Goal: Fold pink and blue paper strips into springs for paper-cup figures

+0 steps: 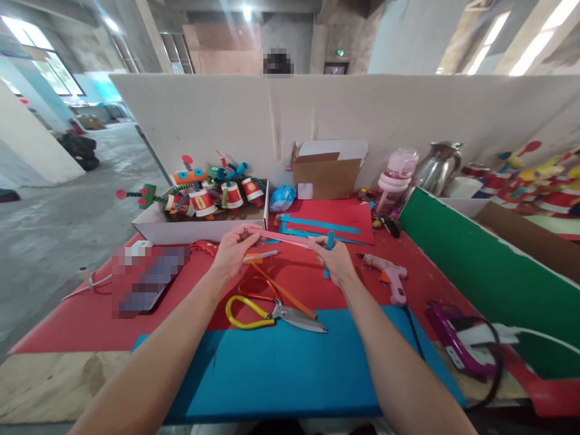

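A narrow pink paper strip [285,238] stretches level between my two hands above the red-covered table. My left hand [232,249] pinches its left end. The other end is pinched by my right hand [335,257], which also has a blue paper strip [330,240] sticking up and down past its fingers. Below the hands lie scissors [290,314] with one yellow and one red handle, blades pointing right. An orange paper strip [290,295] runs slantwise behind them. Near my left hand is a pen-like white tool [267,256], partly hidden.
A pink glue gun [389,272] lies to the right, near a purple power strip [457,338] and a green-sided box [475,272]. At back left, a white box [203,231] holds several paper-cup figures. A phone [156,281] lies at left; blue card [281,374] covers the front.
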Available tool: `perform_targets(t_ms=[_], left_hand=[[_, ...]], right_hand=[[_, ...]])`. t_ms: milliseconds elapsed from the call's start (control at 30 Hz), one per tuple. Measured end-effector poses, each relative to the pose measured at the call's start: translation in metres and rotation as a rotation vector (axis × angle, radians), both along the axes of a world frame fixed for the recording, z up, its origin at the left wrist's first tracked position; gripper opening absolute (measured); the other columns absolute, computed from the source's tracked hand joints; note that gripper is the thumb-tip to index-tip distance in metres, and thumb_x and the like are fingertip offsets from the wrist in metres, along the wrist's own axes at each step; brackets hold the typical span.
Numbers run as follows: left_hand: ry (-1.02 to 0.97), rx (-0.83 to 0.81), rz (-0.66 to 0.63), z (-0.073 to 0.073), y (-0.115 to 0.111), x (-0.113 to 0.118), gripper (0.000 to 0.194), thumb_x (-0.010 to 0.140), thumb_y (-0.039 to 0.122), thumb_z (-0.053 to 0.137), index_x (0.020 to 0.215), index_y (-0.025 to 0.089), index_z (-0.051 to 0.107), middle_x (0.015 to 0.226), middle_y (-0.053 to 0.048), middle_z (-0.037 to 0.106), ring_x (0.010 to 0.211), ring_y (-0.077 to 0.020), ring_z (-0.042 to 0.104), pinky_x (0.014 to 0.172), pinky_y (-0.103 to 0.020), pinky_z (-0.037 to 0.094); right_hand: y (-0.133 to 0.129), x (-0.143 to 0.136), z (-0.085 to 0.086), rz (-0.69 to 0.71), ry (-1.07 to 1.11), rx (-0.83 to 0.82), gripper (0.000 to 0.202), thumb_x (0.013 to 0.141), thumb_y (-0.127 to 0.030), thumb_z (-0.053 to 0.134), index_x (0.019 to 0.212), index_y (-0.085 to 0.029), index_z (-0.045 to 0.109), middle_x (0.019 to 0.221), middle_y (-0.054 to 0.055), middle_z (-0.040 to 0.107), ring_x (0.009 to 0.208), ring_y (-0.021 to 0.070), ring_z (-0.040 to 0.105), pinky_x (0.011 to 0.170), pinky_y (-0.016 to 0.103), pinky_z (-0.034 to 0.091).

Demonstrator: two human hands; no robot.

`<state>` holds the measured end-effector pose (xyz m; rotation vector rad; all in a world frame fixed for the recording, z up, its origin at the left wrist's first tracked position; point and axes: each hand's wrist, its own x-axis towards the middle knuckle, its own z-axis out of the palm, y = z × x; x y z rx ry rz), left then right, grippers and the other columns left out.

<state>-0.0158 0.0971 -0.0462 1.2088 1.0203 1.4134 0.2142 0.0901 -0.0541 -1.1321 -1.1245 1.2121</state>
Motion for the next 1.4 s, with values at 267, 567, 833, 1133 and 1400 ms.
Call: perform_targets(t_ms=[267,567,833,1133,1400], left_hand=[[0.010,-0.011,0.082,-0.004,0.002,-0.003,0.031,0.063,0.038,0.075,0.081,0.015,0.068,0.069,-0.002,0.068,0.066,-0.0139,0.063,0.069,-0.027,0.051],[0.057,-0.007,0.066,-0.005,0.002,-0.004,0.023,0.065,0.033,0.074,0.079,0.016,0.066,0.065,-0.001,0.067,0.064,-0.0125,0.061,0.067,-0.026,0.049],[0.052,0.010,0.061,-0.007,0.009,-0.021,0.021,0.062,0.029,0.073,0.076,0.016,0.065,0.062,0.001,0.063,0.056,-0.0103,0.056,0.060,-0.023,0.046],[0.722,0.249,0.337,-0.003,0.015,-0.046,0.011,0.069,0.027,0.062,0.075,0.020,0.067,0.076,-0.005,0.066,0.072,-0.0201,0.058,0.074,-0.033,0.044],[1.109,0.640,0.028,0.017,-0.013,0.002,0.031,0.083,0.037,0.055,0.110,0.023,0.064,0.113,-0.010,0.065,0.112,-0.0279,0.048,0.099,-0.041,0.028]], right_hand=[[-0.002,-0.001,0.002,0.044,0.090,0.038,0.030,0.059,-0.042,0.074,0.076,-0.017,0.068,0.048,-0.006,0.048,0.040,0.0046,0.028,0.039,0.021,0.018],[-0.003,-0.002,0.005,0.010,0.151,0.047,0.026,0.059,-0.040,0.074,0.067,-0.017,0.062,0.042,-0.009,0.037,0.038,0.0045,0.028,0.039,0.021,0.017],[0.006,0.004,-0.005,-0.141,0.146,0.059,0.034,0.055,-0.045,0.077,0.068,-0.017,0.063,0.042,-0.009,0.040,0.039,0.0051,0.027,0.039,0.021,0.016],[0.005,0.006,-0.001,-0.106,0.207,0.016,0.031,0.055,-0.039,0.075,0.071,-0.017,0.060,0.055,-0.003,0.059,0.038,0.0034,0.028,0.037,0.020,0.018],[-0.002,-0.003,-0.001,0.031,0.028,0.010,0.027,0.059,-0.040,0.072,0.068,-0.018,0.060,0.046,-0.008,0.045,0.038,0.0041,0.027,0.037,0.020,0.018]])
